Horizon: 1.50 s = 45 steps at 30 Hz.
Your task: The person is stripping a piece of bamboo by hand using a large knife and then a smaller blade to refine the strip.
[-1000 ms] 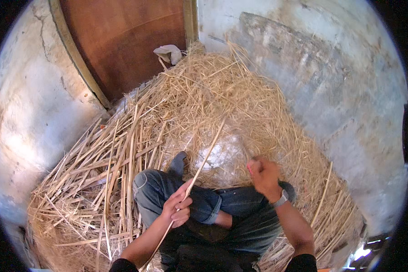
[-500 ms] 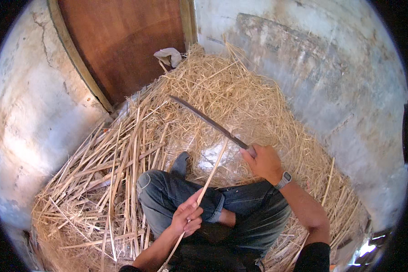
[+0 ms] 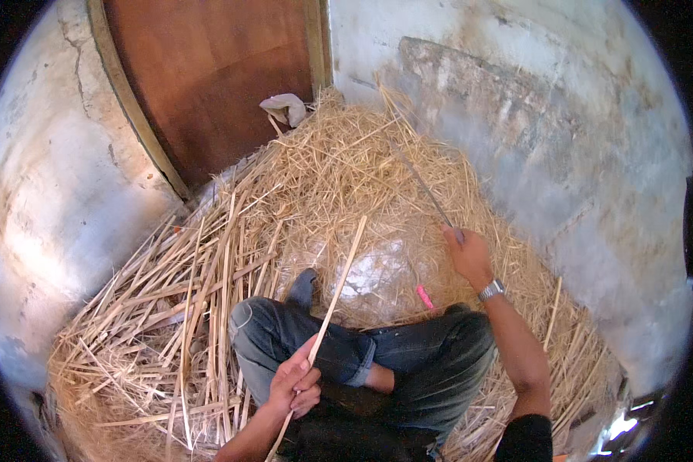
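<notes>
Fingers of your left hand [image 3: 294,385] are clamped around a long pale strip [image 3: 339,289] slanting up across your crossed legs [image 3: 266,323], and your right hand [image 3: 468,254] has its fingers clamped on the near end of a thin dark blade [image 3: 430,195] angled away over the shavings [image 3: 346,165]. Just past your legs lie a short pink piece [image 3: 424,297] and a white patch [image 3: 373,269], with more strips [image 3: 208,285] heaped on your left. Farther off, the shavings bank toward the corner, near a crumpled pale object [image 3: 284,108] before the brown door [image 3: 215,77].
</notes>
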Motion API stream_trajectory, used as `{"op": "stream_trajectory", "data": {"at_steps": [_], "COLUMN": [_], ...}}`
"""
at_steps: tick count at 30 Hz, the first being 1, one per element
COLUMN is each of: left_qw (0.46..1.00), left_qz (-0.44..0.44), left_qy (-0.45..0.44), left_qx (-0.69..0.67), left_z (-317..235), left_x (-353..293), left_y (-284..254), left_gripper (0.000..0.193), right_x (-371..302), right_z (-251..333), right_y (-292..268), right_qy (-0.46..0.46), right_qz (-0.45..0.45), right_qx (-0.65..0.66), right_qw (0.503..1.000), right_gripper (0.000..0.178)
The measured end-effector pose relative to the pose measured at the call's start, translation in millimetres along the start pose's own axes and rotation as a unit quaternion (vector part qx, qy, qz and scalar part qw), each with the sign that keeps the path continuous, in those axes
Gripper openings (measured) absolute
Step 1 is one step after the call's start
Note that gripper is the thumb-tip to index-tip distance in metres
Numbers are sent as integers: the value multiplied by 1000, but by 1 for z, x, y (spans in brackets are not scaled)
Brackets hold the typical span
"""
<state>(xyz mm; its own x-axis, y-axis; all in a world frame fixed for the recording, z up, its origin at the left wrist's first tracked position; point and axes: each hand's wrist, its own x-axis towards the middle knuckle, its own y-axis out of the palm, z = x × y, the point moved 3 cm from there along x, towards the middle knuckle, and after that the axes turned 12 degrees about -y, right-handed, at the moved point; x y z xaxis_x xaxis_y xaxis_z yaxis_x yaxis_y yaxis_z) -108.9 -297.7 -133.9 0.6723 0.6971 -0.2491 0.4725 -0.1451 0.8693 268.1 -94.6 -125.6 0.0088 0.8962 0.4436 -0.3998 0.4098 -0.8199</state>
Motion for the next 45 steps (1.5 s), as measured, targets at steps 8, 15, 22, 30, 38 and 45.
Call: {"op": "stream_trajectory", "data": {"at_steps": [8,15,22,30,38,45], "left_qw": [957,930,963,946,948,949], "left_qz": [-66,-55,-61,-49,-66,-43], "left_qy": [10,77,25,90,86,89], "left_qx": [284,354,261,308,300,299], "left_z": [-15,-31,-17,-27,-39,-35], "left_x": [50,82,55,48,68,77], "left_y": [-19,-7,-16,-4,-2,0], "left_gripper": [51,47,47,48,50,49], "right_x": [-44,-81,-44,-40,-39,-64], "right_z": [84,131,93,107,64,98], "right_y": [-19,-20,-4,-28,-45,-51], "right_qy": [-44,-195,-81,-120,44,-65], "right_qz": [45,130,129,83,-71,-12], "right_qx": [115,67,42,31,188,229], "right_qw": [991,970,987,989,979,971], "right_gripper": [50,45,51,46,44,41]}}
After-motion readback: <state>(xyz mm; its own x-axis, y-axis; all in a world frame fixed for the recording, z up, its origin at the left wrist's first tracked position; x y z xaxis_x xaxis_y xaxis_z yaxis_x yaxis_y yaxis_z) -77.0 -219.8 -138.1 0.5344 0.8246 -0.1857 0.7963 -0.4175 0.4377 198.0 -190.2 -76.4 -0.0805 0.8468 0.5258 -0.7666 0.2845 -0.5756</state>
